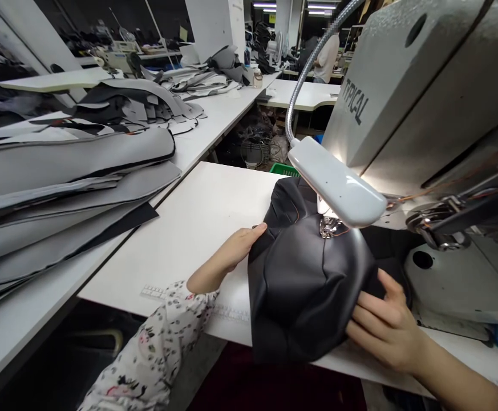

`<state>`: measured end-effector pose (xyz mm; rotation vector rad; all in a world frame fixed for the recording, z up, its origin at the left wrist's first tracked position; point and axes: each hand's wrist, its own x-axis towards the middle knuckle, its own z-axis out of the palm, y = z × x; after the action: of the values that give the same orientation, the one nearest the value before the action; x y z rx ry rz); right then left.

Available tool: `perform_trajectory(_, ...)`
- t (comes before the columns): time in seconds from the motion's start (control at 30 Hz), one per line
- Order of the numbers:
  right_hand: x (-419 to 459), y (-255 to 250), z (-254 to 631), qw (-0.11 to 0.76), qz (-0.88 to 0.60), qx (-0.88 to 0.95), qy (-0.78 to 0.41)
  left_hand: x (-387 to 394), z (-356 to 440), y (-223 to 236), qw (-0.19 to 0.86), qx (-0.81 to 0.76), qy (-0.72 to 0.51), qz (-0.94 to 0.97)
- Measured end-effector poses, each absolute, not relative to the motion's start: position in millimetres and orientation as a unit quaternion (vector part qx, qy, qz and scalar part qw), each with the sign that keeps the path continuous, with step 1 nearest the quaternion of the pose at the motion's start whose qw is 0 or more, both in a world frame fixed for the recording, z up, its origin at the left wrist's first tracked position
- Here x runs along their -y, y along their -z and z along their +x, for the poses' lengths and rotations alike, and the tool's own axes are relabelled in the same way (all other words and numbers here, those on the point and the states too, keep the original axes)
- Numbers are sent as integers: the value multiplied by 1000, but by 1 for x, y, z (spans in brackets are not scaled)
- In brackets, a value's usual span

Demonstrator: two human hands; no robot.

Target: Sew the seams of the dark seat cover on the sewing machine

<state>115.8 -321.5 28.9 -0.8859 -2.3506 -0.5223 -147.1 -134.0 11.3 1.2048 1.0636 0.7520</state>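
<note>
A black leather-like cover (304, 285) lies bunched under the presser foot (328, 226) of a sewing machine (377, 97). A seam runs from the foot toward me. My left hand (241, 244) grips the cover's left edge, thumb on top and its other fingers mostly hidden. On the right, my right hand (385, 322) holds the near right edge, fingers bent against the material and thumb raised along its side. The needle's tip is too small to make out. A white lamp (338, 182) on a bendable metal neck lights the sewing spot from above.
Grey padded panels (73, 165) with black edges are stacked on the long table at left, with more cut pieces (146, 105) behind. A clear ruler (231, 313) lies along the front of the white sewing table (180, 228). A person (328, 57) stands far back.
</note>
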Motion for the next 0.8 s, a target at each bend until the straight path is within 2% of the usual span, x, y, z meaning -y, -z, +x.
perform_trajectory(0.07, 331, -35, 123, 290, -384, 864, 146, 136, -162, -29, 587, -483, -298, 577)
perform_trajectory(0.13, 347, -43, 135, 248, -428, 864, 96, 147, -174, -52, 474, -477, -298, 678)
perform_trajectory(0.2, 362, -50, 149, 200, -447, 869, 71, 164, -178, -76, 293, -384, -307, 820)
perform_trajectory(0.27, 369, -56, 158, 186, -459, 867, 55, 181, -173, -96, 182, -211, -253, 927)
perform_trajectory(0.37, 367, -64, 156, 233, -473, 847, 65, 197, -155, -106, 163, -39, -141, 976)
perform_trajectory(0.43, 360, -69, 146, 265, -491, 823, 106, 198, -146, -103, 172, 6, -108, 979)
perform_trajectory(0.47, 356, -71, 140, 253, -497, 822, 118, 197, -143, -101, 176, 20, -99, 979)
perform_trajectory(0.6, 336, -75, 118, 150, -469, 864, 104, 192, -136, -97, 155, 14, -87, 984)
perform_trajectory(0.8, 322, -77, 108, 198, -495, 839, 110, 181, -123, -96, 76, -1, -94, 993)
